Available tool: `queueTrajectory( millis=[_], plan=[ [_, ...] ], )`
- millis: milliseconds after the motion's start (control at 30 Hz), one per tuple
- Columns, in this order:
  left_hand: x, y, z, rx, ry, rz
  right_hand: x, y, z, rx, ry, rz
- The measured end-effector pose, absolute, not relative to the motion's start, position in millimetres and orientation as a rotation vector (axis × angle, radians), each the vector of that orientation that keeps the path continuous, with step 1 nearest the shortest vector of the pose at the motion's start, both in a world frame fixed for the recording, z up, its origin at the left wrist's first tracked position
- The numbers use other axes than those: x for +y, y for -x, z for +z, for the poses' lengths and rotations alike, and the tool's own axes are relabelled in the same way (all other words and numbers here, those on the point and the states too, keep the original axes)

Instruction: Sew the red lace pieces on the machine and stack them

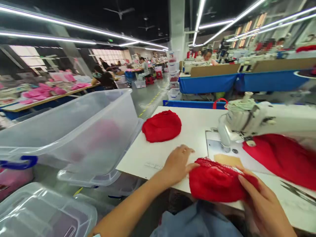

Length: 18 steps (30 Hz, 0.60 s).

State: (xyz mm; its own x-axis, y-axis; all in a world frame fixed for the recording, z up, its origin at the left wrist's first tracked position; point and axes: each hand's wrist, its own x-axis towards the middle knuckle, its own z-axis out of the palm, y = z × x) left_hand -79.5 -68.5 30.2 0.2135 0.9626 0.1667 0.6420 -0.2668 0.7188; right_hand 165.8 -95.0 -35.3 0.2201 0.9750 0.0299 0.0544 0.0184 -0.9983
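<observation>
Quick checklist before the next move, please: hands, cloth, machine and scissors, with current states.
1. Right hand gripping the front red cloth: ok.
2. Left hand gripping it: not ok; fingers off, thumb at its left edge.
3. Hands apart from the sewing machine: ok.
4. Machine bed free of other cloth: not ok; another red piece lies beneath the arm.
5. Scissors apart from held cloth: ok.
6. Needle raised: cannot tell.

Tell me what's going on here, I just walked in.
Someone is handling a gathered red fabric piece at the near edge of a white table. The right hand grips its right end; the left hand is open at the other end, its thumb seemingly touching the cloth. Another red piece lies farther back, and more red cloth lies by the sewing machine.
</observation>
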Motion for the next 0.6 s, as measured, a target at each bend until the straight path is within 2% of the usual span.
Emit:
queueTrajectory(
  millis=[133,200,300,467,533,600],
  plan=[
    [-41.0,79.4,22.1,1.544,-2.058,0.439,-94.8,-168.8,-15.1,-1.249,1.573,0.744],
    [-37.1,69.7,17.8,1.496,-2.054,0.406,-97.4,-174.7,-16.0,-1.361,1.635,0.634],
    [-40.2,45.0,19.5,1.365,-1.939,0.502,-104.7,-191.4,-21.4,-1.413,1.634,0.568],
    [-56.1,-19.3,35.4,0.917,-1.101,0.577,-108.1,-241.5,-20.4,-1.279,1.607,0.442],
    [-59.5,-46.9,38.9,0.838,-1.105,0.779,-99.8,-264.1,-15.8,-1.207,1.640,0.323],
    [-57.8,-72.0,40.2,0.758,-1.363,0.928,-85.1,-283.9,-9.5,-1.161,1.667,0.138]
  ],
)
